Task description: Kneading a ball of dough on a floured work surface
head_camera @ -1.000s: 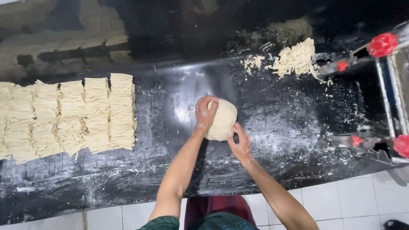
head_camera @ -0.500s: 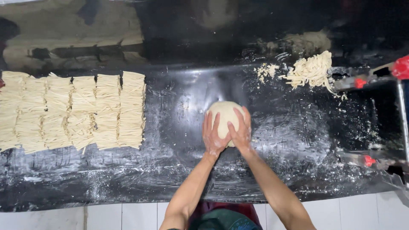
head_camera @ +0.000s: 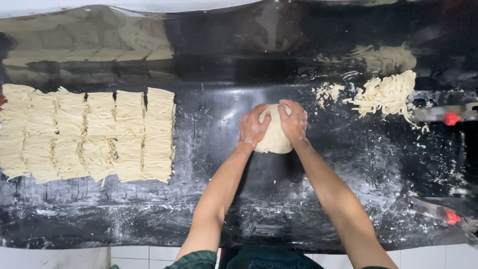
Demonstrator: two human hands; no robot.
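A black, flour-dusted counter [head_camera: 149, 219] fills the view (white tiles at its near edge); rows of cut noodles [head_camera: 89, 134] lie at nine o'clock, a loose heap [head_camera: 386, 94] at two; centred, the dough [head_camera: 273, 137] sits between left hand [head_camera: 252, 128] and right hand [head_camera: 294, 122], fingers curled on it.
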